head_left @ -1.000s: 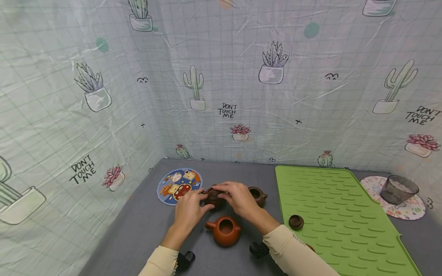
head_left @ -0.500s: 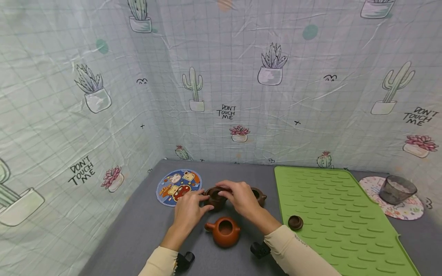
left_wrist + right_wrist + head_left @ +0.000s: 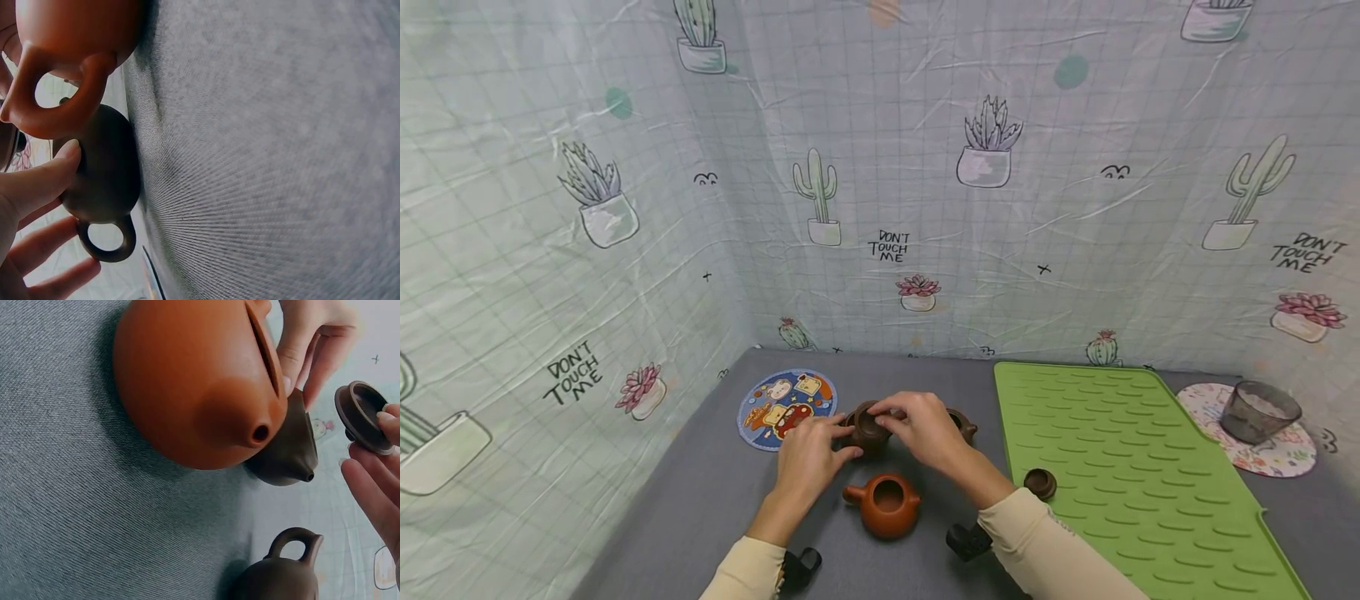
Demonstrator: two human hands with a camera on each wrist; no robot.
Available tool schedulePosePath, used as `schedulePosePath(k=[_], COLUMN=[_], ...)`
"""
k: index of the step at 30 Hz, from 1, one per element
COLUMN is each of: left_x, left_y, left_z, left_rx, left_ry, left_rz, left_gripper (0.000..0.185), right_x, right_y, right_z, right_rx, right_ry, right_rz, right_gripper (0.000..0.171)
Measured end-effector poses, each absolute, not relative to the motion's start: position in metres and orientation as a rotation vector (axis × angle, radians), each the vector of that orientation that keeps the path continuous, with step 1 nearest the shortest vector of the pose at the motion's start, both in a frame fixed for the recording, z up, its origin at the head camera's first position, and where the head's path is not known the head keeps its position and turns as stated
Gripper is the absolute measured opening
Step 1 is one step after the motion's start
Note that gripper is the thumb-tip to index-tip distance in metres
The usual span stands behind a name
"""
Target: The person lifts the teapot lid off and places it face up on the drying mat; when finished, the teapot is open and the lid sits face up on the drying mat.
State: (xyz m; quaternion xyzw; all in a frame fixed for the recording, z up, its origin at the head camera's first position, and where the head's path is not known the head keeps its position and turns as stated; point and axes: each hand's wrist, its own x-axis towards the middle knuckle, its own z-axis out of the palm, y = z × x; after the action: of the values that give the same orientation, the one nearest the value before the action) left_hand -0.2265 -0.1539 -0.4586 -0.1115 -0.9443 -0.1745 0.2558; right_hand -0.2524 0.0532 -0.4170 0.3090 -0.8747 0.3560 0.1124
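Note:
My left hand (image 3: 809, 452) holds a dark brown teapot (image 3: 103, 165), its thumb on the teapot's side and its fingers near the loop handle. Just above that pot, my right hand (image 3: 925, 429) pinches a round dark lid (image 3: 359, 415). The lid is turned over, knob down, and is apart from the pot in the right wrist view. Closer to me stands an orange-brown clay teapot (image 3: 889, 510) with an uncovered top. A second dark teapot (image 3: 278, 578) stands to the right, partly hidden behind my right hand in the head view.
A green ridged mat (image 3: 1112, 433) covers the right side, with a small dark round piece (image 3: 1040, 483) at its left edge. Behind the left hand lies a blue cartoon coaster (image 3: 786, 408). A smoky cup (image 3: 1260, 412) stands on a floral mat (image 3: 1300, 458) at far right.
The right hand has raised the lid off the dark teapot and tipped it over, hollow side up. The left hand keeps its grip on the pot.

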Motion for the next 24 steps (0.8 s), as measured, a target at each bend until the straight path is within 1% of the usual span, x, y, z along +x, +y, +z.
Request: schedulePosePath(k=[8,24], left_x=[-0.227,-0.229], left_y=[-0.154,-0.154], left_z=[-0.458,-0.457], left_rx=[-0.312,-0.299], left_ry=[-2.569,-2.588], left_rz=[-0.482,-0.465], left_gripper=[0.038,0.038], right_x=[-0.253,-0.26], right_y=[0.059,0.077], right_z=[-0.409,-0.4], right_rx=[0.94,0.894], right_ry=[-2.561,-2.562], right_rz=[1.105,1.087], right_gripper=[0.026,0.028])
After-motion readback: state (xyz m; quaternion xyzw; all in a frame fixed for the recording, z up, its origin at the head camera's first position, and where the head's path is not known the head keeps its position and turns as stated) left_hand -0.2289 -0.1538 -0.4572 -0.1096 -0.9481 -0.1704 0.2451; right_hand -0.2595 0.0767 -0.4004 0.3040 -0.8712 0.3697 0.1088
